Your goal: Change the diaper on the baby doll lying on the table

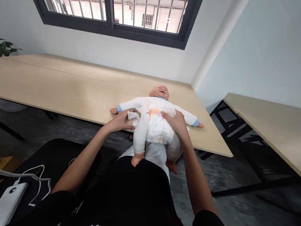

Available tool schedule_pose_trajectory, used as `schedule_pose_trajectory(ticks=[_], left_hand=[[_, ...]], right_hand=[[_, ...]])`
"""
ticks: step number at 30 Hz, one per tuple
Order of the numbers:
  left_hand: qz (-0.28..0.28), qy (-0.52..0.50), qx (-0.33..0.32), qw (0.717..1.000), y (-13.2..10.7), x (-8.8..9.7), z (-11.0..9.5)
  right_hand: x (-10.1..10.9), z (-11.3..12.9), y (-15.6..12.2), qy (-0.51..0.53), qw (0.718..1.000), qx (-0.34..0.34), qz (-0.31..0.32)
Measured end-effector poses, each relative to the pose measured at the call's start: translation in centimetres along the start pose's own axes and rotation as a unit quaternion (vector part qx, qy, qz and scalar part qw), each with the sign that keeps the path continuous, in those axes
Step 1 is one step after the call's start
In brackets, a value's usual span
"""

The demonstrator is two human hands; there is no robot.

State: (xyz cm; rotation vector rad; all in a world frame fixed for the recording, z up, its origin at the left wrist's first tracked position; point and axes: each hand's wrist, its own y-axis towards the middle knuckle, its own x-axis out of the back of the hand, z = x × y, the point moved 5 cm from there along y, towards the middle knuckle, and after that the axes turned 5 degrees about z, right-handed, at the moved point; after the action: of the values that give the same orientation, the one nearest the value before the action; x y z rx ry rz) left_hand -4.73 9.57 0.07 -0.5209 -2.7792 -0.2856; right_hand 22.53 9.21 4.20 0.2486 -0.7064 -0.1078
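A baby doll (140, 140) in a white outfit with blue cuffs lies on its back, its legs hanging over the table's front edge. A white diaper (161, 129) with an orange-patterned waistband covers its lower belly and crotch. At the doll's hip on the left of the view, my left hand (118, 121) pinches a loose white side flap of the diaper, thumb below and fingers partly hidden behind it. My right hand (178, 123) presses its thumb onto the diaper's front near the waistband, with its fingers wrapped round the doll's other side and mostly hidden.
The wooden table (84, 89) runs along the wall under a barred window (146, 7). A second table (276, 120) stands to the right across a gap. On a black chair (57, 154) at lower left lies a white power bank (8, 202) with cables. A plant (2, 47) is at far left.
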Motion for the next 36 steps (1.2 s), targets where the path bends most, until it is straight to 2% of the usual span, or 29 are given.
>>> schedule_pose_trajectory(ticks=[3,5,9,12,14,17,21,28,36], left_hand=[[-0.091,0.178,-0.001,0.98,-0.1,1.5,0.3],[-0.103,0.197,-0.021,0.975,-0.3,1.2,0.3],[-0.018,0.076,-0.077,0.994,-0.8,-1.0,0.2],[-0.003,0.077,-0.083,0.994,-1.4,-1.8,0.2],[0.028,0.079,-0.094,0.992,-1.6,-2.4,0.0],[0.059,0.016,-0.122,0.991,-1.5,-3.0,-0.2],[0.01,-0.083,-0.094,0.992,-0.3,-3.1,0.3],[-0.051,-0.159,-0.075,0.983,0.9,-3.6,0.4],[-0.132,-0.216,-0.045,0.966,1.3,-2.8,1.3]], right_hand=[[0.1,0.2,-0.1,-0.013,1.0,0.002,-0.012],[0.1,0.3,-0.1,-0.009,1.0,0.003,-0.009],[0.0,0.1,-0.1,0.002,1.0,0.006,-0.01],[-0.1,0.0,0.0,0.01,1.0,0.013,-0.01],[-0.2,0.0,0.0,0.017,1.0,0.02,-0.004],[-0.2,-0.1,0.0,0.024,1.0,0.012,-0.006],[-0.1,-0.2,0.0,0.03,0.999,-0.007,-0.01],[-0.2,-0.3,0.0,0.04,0.999,-0.005,-0.01],[-0.3,0.1,-0.1,0.046,0.999,0.021,0.01]])
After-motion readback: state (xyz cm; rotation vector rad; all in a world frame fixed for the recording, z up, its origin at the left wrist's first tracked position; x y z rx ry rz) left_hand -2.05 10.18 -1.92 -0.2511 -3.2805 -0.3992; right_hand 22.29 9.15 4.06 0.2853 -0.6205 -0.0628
